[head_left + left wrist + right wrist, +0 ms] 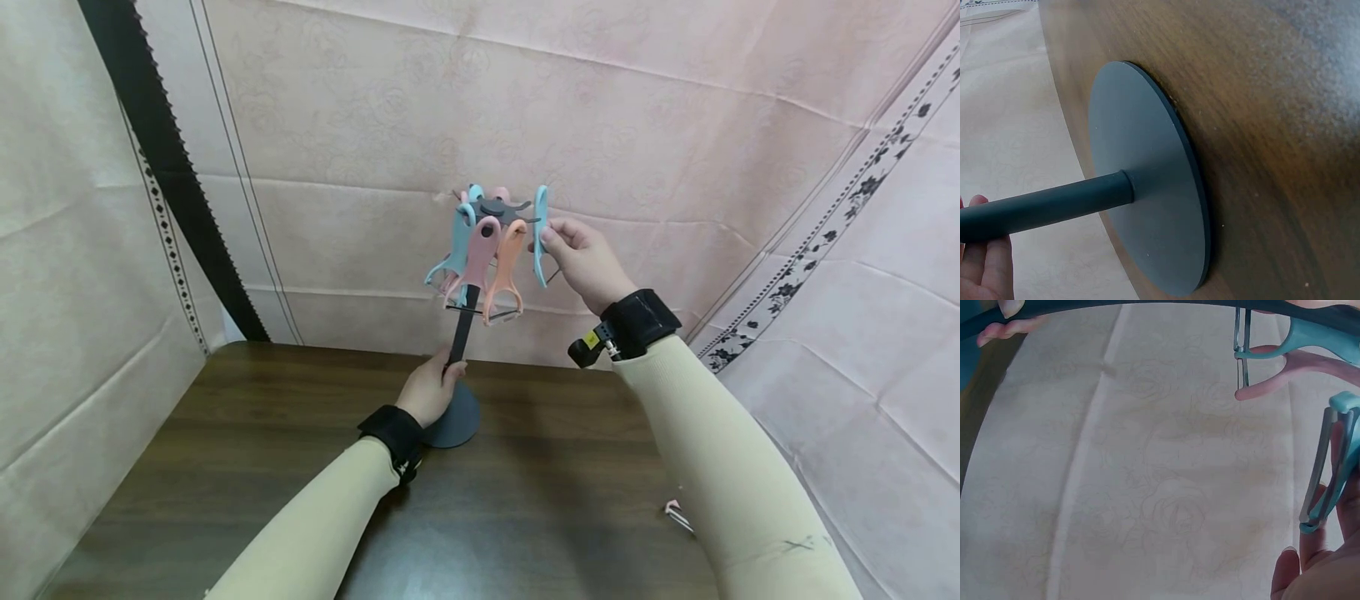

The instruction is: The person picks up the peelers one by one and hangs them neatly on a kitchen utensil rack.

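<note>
A dark grey stand with a round base is upright on the table, its hooked top hung with several Y-shaped peelers. Among them are a pink peeler, an orange peeler and light blue ones. My left hand grips the pole above the base. On the right side of the hooks, my right hand pinches a light blue peeler by its handle. That peeler's top end is at a hook tip; whether it hangs on it I cannot tell. Its metal blade shows in the right wrist view.
Brown wood-grain table lies under the stand. Partly hidden by my right forearm is a small pink-and-metal object, probably another peeler. Patterned cloth hangs behind the table and at both sides.
</note>
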Demonstrator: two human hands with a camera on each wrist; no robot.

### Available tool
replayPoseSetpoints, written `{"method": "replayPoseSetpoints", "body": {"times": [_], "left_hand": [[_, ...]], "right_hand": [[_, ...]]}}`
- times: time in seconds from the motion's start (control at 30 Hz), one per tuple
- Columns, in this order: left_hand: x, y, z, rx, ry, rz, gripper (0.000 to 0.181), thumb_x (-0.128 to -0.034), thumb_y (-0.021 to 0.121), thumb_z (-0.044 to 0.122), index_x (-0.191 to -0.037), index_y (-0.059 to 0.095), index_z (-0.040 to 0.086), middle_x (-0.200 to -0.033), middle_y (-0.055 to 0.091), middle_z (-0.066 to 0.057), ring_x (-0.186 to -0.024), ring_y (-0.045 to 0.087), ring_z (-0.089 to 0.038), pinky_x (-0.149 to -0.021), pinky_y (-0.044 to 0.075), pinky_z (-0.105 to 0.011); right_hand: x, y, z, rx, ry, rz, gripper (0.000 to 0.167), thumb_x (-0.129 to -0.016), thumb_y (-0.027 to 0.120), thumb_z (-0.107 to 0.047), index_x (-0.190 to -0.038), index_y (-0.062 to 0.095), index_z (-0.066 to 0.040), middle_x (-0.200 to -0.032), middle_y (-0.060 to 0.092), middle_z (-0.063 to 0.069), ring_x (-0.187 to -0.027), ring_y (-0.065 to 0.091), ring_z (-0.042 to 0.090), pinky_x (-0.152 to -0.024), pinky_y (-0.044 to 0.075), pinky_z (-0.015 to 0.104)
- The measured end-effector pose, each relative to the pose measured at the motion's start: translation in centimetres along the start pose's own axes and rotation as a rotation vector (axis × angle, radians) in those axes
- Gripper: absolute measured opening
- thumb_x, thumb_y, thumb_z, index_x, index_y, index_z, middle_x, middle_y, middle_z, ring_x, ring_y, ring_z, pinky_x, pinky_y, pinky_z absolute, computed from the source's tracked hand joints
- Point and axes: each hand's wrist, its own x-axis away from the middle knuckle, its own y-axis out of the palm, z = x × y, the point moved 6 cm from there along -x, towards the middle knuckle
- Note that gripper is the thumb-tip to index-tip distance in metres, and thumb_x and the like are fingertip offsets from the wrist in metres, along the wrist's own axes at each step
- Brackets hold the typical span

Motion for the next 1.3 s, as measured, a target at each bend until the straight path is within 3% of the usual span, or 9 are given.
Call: {"method": "replayPoseSetpoints", "body": {"times": [0.6, 0.9, 1.3], "left_hand": [[0.0, 0.01, -0.04, 0.0, -0.008, -0.005, 0.022, -0.1037, 0.047, 0.03, -0.107, 0.057, 0.011, -0.101, 0.068, -0.006, -0.094, 0.064, -0.023, -0.081, 0.049, -0.042], [0.06, -0.07, 0.02, -0.009, -0.008, -0.003, 0.024, -0.1038, 0.046, 0.032, -0.106, 0.057, 0.011, -0.1, 0.068, -0.006, -0.089, 0.063, -0.022, -0.077, 0.048, -0.041], [0.03, -0.07, 0.16, -0.005, -0.01, 0.001, 0.021, -0.1035, 0.047, 0.029, -0.105, 0.057, 0.011, -0.1, 0.068, -0.006, -0.091, 0.063, -0.022, -0.078, 0.049, -0.042]], "right_hand": [[-0.18, 0.38, -0.47, 0.023, 0.012, -0.009, 0.029, -0.102, 0.05, -0.029, -0.118, 0.061, -0.008, -0.118, 0.064, 0.017, -0.115, 0.055, 0.017, -0.106, 0.031, 0.044], [-0.13, 0.59, -0.46, 0.033, 0.023, -0.034, 0.032, -0.101, 0.05, -0.032, -0.119, 0.061, -0.009, -0.115, 0.067, 0.007, -0.116, 0.055, 0.018, -0.107, 0.031, 0.045], [-0.25, 0.68, -0.28, 0.012, 0.032, -0.051, 0.03, -0.102, 0.05, -0.032, -0.116, 0.061, -0.008, -0.112, 0.065, 0.009, -0.114, 0.055, 0.019, -0.104, 0.033, 0.045]]}}
